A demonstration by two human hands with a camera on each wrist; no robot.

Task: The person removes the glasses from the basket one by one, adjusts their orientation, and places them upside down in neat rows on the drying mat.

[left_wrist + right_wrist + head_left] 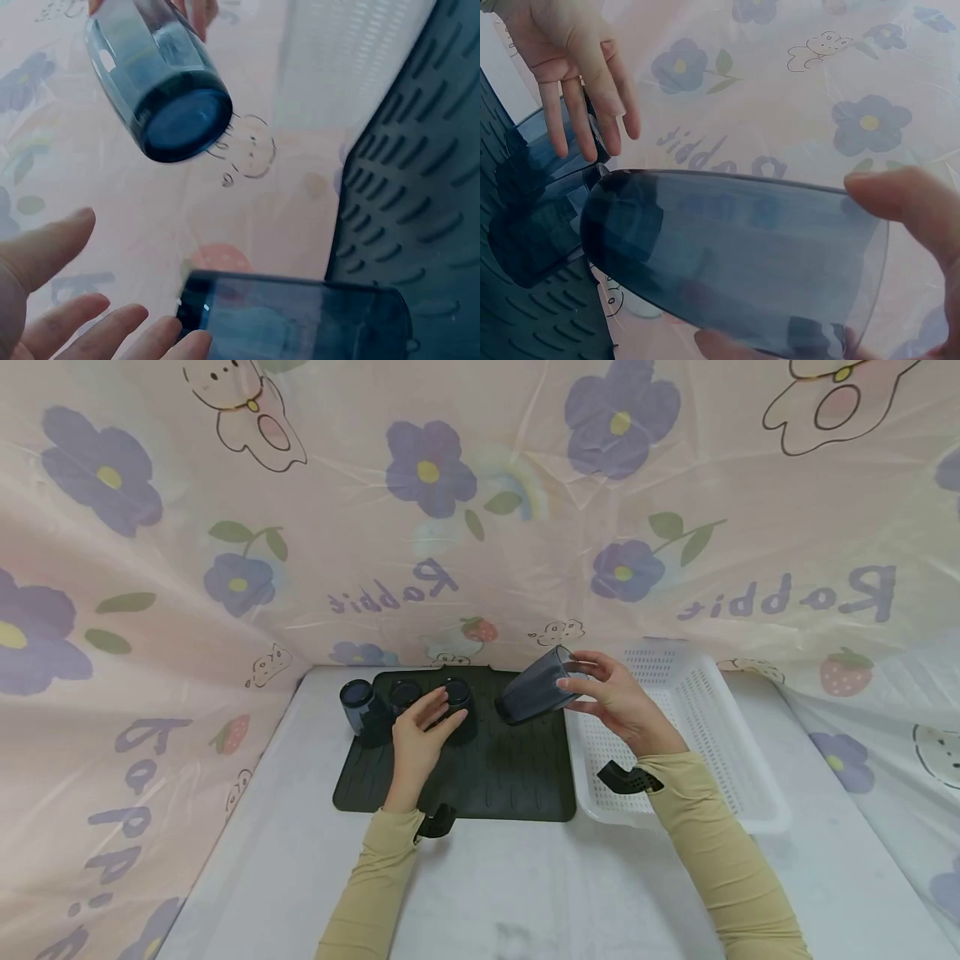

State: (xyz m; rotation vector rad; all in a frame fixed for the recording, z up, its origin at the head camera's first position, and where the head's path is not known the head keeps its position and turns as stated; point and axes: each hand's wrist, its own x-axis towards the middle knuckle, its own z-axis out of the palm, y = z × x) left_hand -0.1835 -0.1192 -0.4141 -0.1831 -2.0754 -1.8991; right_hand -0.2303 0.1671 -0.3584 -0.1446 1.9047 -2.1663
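Observation:
My right hand (618, 697) grips a blue-grey tinted drinking glass (536, 687) near its rim, thumb on one side and fingers on the other. The glass is tilted above the mat, its thick dark base (187, 124) pointing down and left. My left hand (422, 739) has its fingers spread loosely and holds nothing. It is beside a matching glass (461, 727), with the fingers overlapping that glass in the head view. Two more such glasses, one at the left edge (365, 714) and one in between (403, 693), stand upside down on the dark ribbed drying mat (517, 777).
A white perforated plastic basket (750, 777) stands against the right side of the mat. Both lie on a white-covered table (480, 885). A pink patterned curtain (510, 560) hangs behind and along the sides. Each wrist wears a black strap mount.

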